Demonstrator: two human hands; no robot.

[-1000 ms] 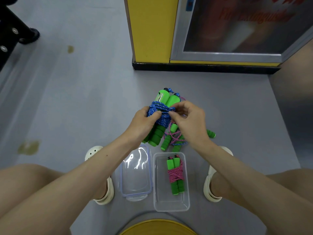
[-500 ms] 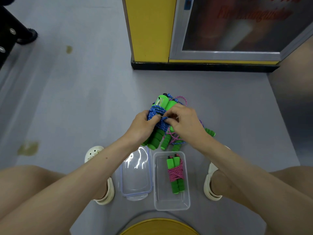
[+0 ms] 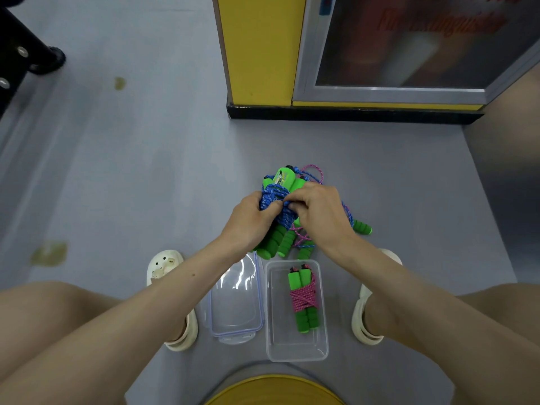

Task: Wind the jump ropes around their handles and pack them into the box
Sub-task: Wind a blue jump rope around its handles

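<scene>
With the blue rope (image 3: 273, 197) at frame centre gripped by the left hand (image 3: 248, 220) and pinched by the right hand (image 3: 318, 211), the last turn should be pulled tight and tucked under the coils.

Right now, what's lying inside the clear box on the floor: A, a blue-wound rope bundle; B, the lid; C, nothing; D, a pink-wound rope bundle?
D: the pink-wound rope bundle lies in the clear box, while the left hand and right hand hold the blue-wound rope bundle and the lid sits beside the box.
</scene>
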